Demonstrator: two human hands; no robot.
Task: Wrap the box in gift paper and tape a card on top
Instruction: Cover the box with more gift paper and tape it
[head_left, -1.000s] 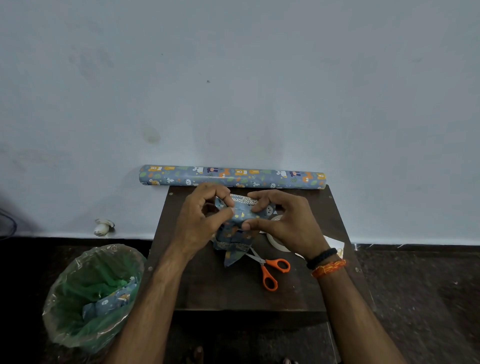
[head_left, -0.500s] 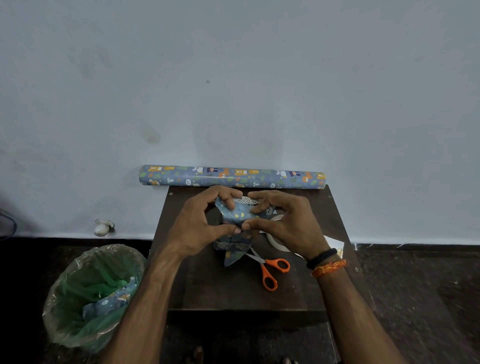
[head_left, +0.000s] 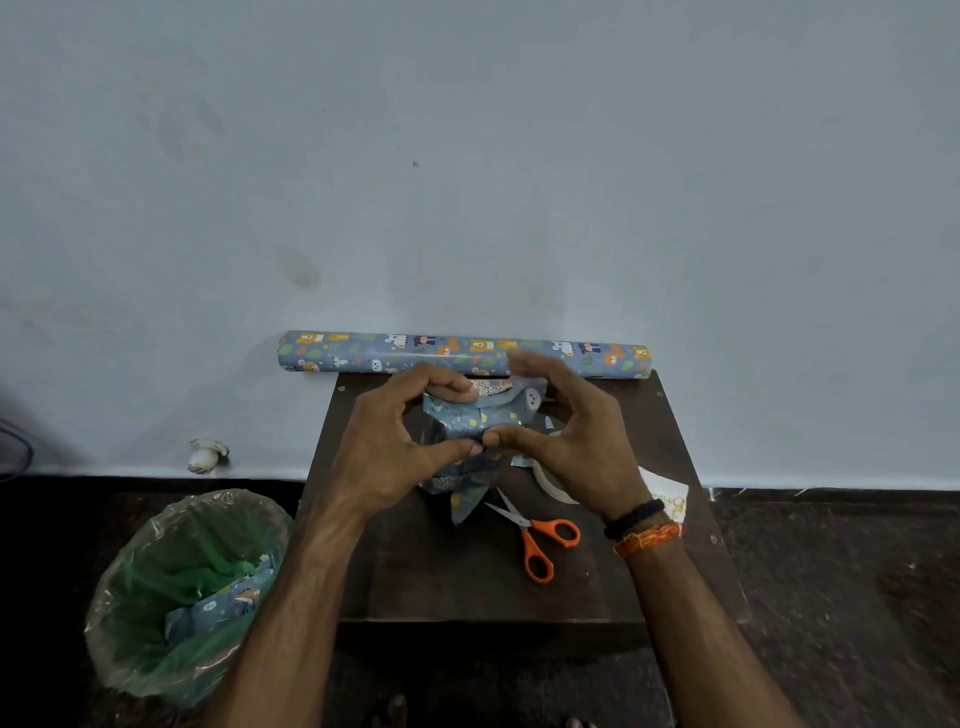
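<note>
A: Nearest you, at your lower left on the dark floor, what's in the bin?

B: The clear-plastic-lined waste bin with a green bag inside (head_left: 156, 597) holds crumpled green plastic and a scrap of blue printed gift paper (head_left: 218, 608); it stands just beside the dark brown square wooden table (head_left: 441, 587).

A: And on the table, coming toward the wall?

B: The orange-handled steel scissors (head_left: 540, 540) lie with handles toward you and blades pointing up-left, toward the loose tail of wrapping; by your right wrist, a white card with gold lettering (head_left: 670, 501) peeks out, mostly hidden; a pale roll of tape (head_left: 553, 486) sits partly under your right hand.

A: The box itself?

B: You hold the small box half-wrapped in blue animal-print gift paper (head_left: 483, 415) raised over the table's middle; its long axis runs left to right; a loose flap of paper hangs down toward you, reaching the table near the scissor tips; whether the box rests on anything I cannot tell.

A: My hands?

B: Your left hand (head_left: 395, 447) grips the box's left end, fingers curled over the top, thumb underneath; your right hand (head_left: 576, 441) clasps the right end, thumb meeting your left thumb at the near edge, upper fingers blurred.

A: Farthest?

B: The long roll of blue animal-print gift paper (head_left: 462, 353) lies left to right along the table's far edge, against the pale blue wall (head_left: 467, 156).
</note>
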